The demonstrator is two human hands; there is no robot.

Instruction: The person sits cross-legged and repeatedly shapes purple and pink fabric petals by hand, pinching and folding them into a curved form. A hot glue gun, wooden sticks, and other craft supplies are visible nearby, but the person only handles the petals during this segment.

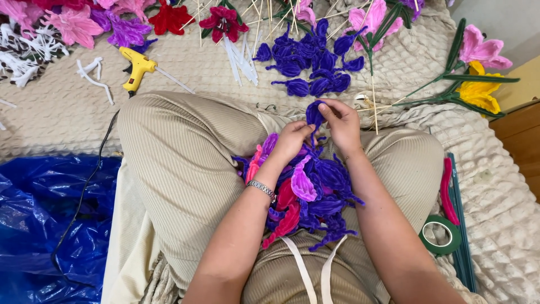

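Head view: both hands meet over the lap, above a heap of loose petals [306, 188] in purple, violet, pink and red that fills the hollow between the thighs. The left hand [292, 141] and the right hand [340, 124] pinch one dark purple petal [314, 114] between their fingertips, fingers drawn together around it; the petal stands just above the heap's far edge, clear of the rest. A metal bracelet [261, 188] sits on the left wrist.

Beyond the knees, on the cream textured blanket [56, 112], a second group of dark purple petals [315, 62] lies toward the blanket's far edge, well apart from the hands, with a bare strip of blanket between. White sticks [239, 59] lie just to the left of that group. A yellow glue gun [136, 67] rests toward the far left, its black cord running down along the left thigh to the blue plastic sheet [45, 225] at the near left corner. Finished flowers crowd the far edge: red flowers [222, 22], pink flowers [73, 25]; a yellow flower [478, 93] with green stems lies at the far right. By the right thigh, near the blanket's right edge, sits a green tape roll [440, 235] beside red and green stems [453, 197]. The open room is the blanket left of the left knee.
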